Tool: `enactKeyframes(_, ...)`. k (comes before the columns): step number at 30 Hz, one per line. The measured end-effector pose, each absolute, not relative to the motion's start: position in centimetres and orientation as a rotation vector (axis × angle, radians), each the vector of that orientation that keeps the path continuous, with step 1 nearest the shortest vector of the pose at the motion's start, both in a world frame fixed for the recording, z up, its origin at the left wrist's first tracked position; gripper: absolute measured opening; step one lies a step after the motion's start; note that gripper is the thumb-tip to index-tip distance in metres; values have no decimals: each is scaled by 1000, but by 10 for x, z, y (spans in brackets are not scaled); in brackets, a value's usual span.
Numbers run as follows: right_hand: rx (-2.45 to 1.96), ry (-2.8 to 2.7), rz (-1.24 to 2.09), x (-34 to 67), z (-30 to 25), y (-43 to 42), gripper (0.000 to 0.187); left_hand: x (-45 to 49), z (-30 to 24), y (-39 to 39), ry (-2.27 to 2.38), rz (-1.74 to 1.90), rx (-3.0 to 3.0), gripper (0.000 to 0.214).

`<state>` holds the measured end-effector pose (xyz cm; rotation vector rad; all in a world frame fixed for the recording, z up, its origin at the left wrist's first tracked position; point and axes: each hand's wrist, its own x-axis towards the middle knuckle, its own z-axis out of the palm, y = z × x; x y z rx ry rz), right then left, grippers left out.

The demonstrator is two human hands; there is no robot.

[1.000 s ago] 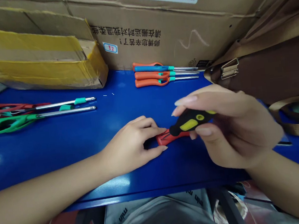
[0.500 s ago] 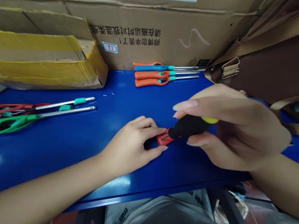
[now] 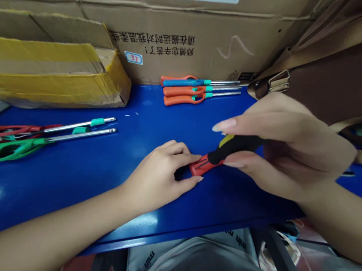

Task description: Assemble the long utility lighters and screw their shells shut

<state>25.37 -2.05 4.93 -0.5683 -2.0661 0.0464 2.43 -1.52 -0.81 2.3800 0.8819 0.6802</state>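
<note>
On the blue table, my left hand (image 3: 165, 173) pinches the end of a red lighter body (image 3: 201, 165) between thumb and fingers, holding it against the tabletop. My right hand (image 3: 294, 147) grips the black and yellow handle of a screwdriver (image 3: 238, 145), thumb below and fingers above. The screwdriver slants down to the left, and its black collar meets the red piece. Its tip is hidden, and so is most of the piece's right part.
Several long-necked lighters (image 3: 185, 98) with orange and blue handles lie at the back. Green (image 3: 11, 150) and red lighters (image 3: 15, 128) lie at left. Behind stand a taped carton (image 3: 65, 85) and a large cardboard box (image 3: 155, 17). A brown bag (image 3: 330, 76) is at right.
My right hand has shifted slightly right and turned the screwdriver, so more yellow shows on top of its handle. My left hand and the red lighter body have stayed in place.
</note>
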Motion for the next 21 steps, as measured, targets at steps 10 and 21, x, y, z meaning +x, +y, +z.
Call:
enactKeyframes(10, -526, -2130, 180, 255, 52, -22, 47, 24, -7, -16, 880, 698, 2383, 20)
enactKeyframes(21, -567, -2100, -71, 251, 55, -18, 25, 26, -10, -16, 874, 687, 2361, 13)
